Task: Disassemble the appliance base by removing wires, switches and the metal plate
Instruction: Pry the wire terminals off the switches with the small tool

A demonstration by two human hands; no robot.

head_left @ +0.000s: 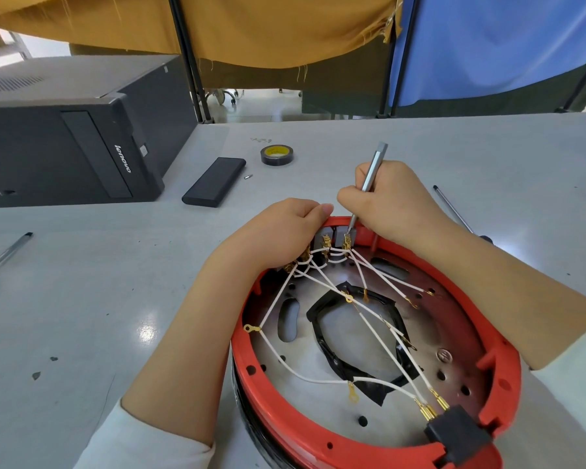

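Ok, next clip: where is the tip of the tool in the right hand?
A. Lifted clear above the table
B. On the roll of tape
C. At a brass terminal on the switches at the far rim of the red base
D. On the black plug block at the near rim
C: the right hand holds the screwdriver with its tip down at a brass terminal on the switches at the far rim of the red base.

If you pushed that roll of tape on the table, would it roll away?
Probably not: the roll of tape lies flat on its side on the table, so a push would likely slide it. Stood on edge, its round shape would probably roll. It looks small, so likely light.
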